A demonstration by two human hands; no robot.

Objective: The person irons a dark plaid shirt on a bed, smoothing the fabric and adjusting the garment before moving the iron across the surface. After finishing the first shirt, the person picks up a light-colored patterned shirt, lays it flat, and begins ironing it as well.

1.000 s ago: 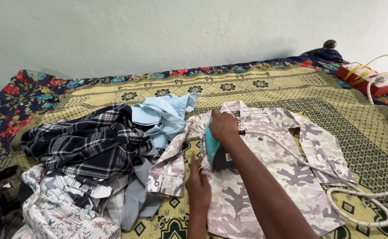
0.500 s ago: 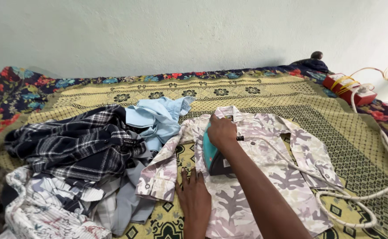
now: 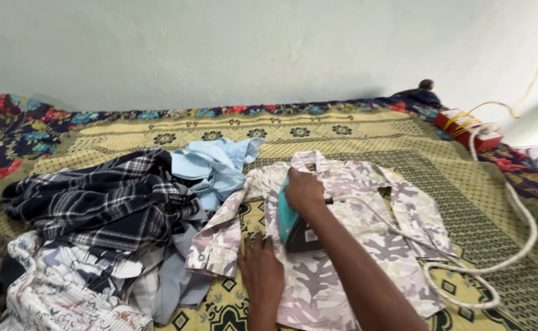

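Head view: the fingers of the right hand [image 3: 304, 191] are clenched around the handle of a teal and dark grey electric iron [image 3: 292, 222], which stands sole-down on the chest of a pale pink and grey camouflage-print cotton shirt [image 3: 342, 245]. The left hand [image 3: 260, 273] lies flat, fingers released and spread, on the shirt's lower edge just beside the iron, pinning the cloth.

Compared with a second ago, the iron has drawn slightly toward the person and the left hand has slid lower along the hem; judged from this, a pressing stroke down the front panel is under way.

A white braided cord [image 3: 490, 270] loops off the shirt to a red rectangular extension box [image 3: 465, 127] at the bed's far right. A small white label sits on the iron's heel. The shirt lies on a yellow patterned bedspread [image 3: 355, 132]; a heap of crumpled garments [image 3: 115, 220], with a small dark tag, lies left.
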